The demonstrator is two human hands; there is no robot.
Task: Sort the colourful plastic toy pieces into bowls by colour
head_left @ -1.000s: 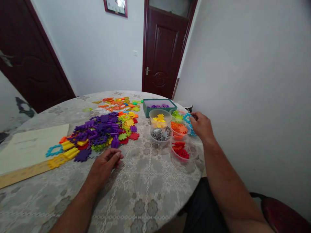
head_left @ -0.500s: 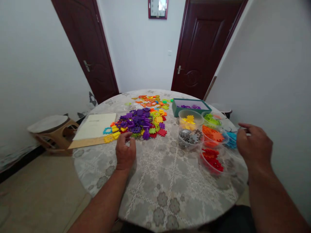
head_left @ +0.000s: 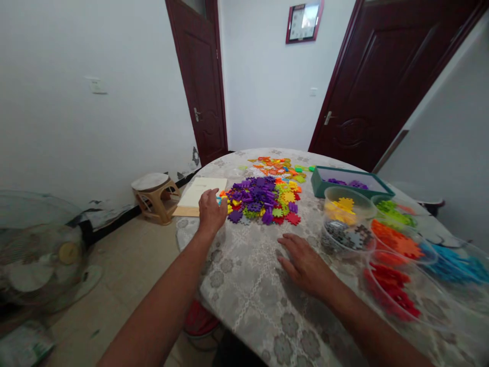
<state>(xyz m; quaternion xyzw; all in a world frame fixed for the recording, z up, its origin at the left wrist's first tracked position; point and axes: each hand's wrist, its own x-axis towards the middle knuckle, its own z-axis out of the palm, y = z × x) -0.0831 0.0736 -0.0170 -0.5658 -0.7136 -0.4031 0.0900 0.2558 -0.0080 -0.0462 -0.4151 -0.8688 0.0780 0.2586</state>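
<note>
My left hand (head_left: 211, 209) reaches to the left edge of a heap of coloured plastic gear pieces (head_left: 263, 196), mostly purple; its fingertips are curled over the pieces there and hidden. My right hand (head_left: 305, 262) lies flat on the patterned tablecloth (head_left: 248, 285), fingers stretched out, holding nothing, just left of the clear bowls. Those bowls hold sorted pieces: yellow (head_left: 346, 205), grey (head_left: 348, 237), orange (head_left: 397, 244), red (head_left: 389, 295), green (head_left: 393, 206) and blue (head_left: 458, 265).
A teal box (head_left: 349, 181) with purple pieces stands behind the bowls. A cream board (head_left: 198, 196) lies at the table's left edge. A small stool (head_left: 153, 196) and a fan (head_left: 42, 244) stand on the floor at left. Two dark doors are behind.
My view has swung left. My right hand left the blue bowl and came down flat on the cloth. My left hand moved forward to the heap's left edge.
</note>
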